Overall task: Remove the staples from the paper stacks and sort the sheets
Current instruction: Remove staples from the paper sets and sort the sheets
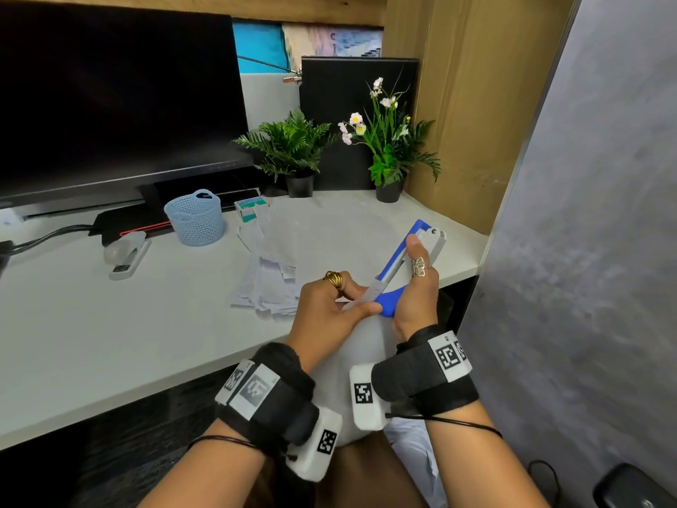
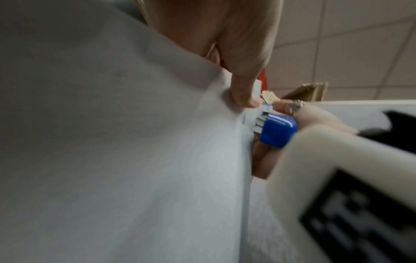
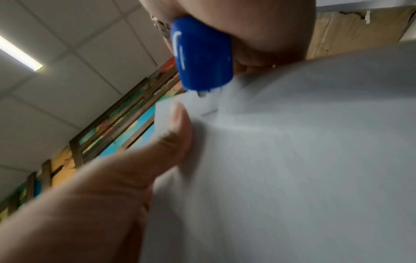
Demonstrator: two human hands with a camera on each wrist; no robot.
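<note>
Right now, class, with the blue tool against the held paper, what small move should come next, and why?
Probably lever the blue tool in the right hand to lift the staple: its tip meets the paper corner the left hand pinches.

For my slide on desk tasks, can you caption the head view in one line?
Right hand works a blue staple remover at the paper stack pinched by the left hand.

No words or numbers can be read; the wrist bands (image 1: 448, 357) carry only black-and-white square code markers.
</note>
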